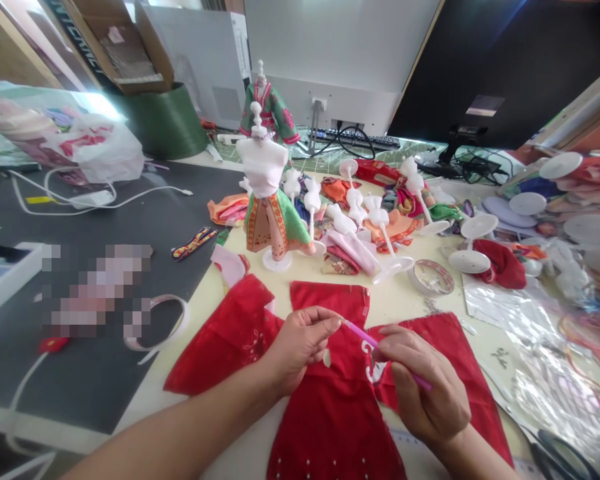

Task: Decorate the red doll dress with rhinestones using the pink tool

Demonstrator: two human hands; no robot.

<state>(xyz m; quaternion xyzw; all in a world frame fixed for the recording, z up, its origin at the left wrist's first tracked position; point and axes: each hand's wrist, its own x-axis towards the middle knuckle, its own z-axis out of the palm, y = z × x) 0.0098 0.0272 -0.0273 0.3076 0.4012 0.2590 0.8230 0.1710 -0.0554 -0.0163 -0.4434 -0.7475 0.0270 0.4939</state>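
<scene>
Both forearms come in from the bottom edge, cut off below the elbow. The right hand [423,390] pinches a thin pink stick [360,333] like a pen, fingers curled shut round it. The left hand [300,343] closes thumb and forefinger on the stick's far end; whether anything tiny sits between them is too small to tell. Both hands rest on a red dress [330,413] spread flat on the cream table [405,300], its hem cut off at the bottom edge. A white patch [367,360] on the dress is partly hidden by the right hand. Dark scissors [565,453] are cut off at the lower right, beside a clear plastic sheet [530,333]. Left of the dress lies a ribbon loop [155,323], near a pixelated patch [95,290] that hides what is under it. Beyond the dress sit a tape ring [433,277], a mannequin [265,193] in a white top and green-orange skirt, and a heap of white stands [360,213] tangled in cloth scraps. Farther back a second mannequin [265,107] wears a green robe, half hidden by the first. A dark monitor [505,67] stands at the back right. A box [115,40] at the top left bears white capitals, cut off and too skewed to read.
</scene>
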